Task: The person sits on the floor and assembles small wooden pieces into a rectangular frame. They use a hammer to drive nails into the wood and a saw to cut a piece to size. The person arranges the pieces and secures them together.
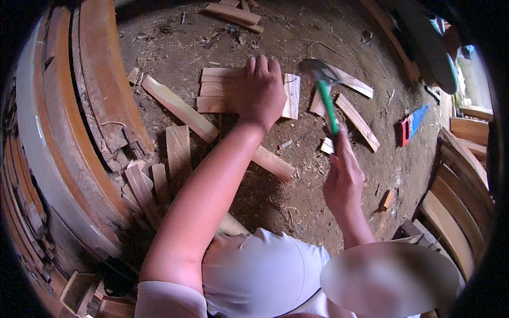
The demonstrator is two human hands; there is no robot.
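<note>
Broadly, the ground is a brown dirt floor (313, 32) strewn with pale shavings and splinters. Along its left side stand long, wide reddish-brown wooden boards (106, 69), their edges bowed by the lens; at the right edge, thick brown wooden planks (448, 222) are stacked together.

Next in size, a long, narrow, pale wooden strip (180, 108) lies aslant on the floor and runs beneath the person's left forearm. Just beyond it is a flat rectangular panel of light wooden slats (220, 87), laid side by side on the floor ahead of the person. Well to the right of that panel rests a handsaw with a blue blade and a red handle (411, 126).

A hammer with a bright green handle and a dark metal head (327, 106) is tilted in the air, its head beyond the handle and to the right of the panel. The right hand (343, 180) has its grip closed around the lower end of that handle. The left hand (262, 93) is over the panel, toward its right end, with bent fingers; its underside is hidden, so I cannot tell whether that grip is pinching anything.

Smaller still, a thin wooden slat (358, 122) lies to the right of the hammer, and a little orange-brown wooden block (387, 200) sits nearer the person.
</note>
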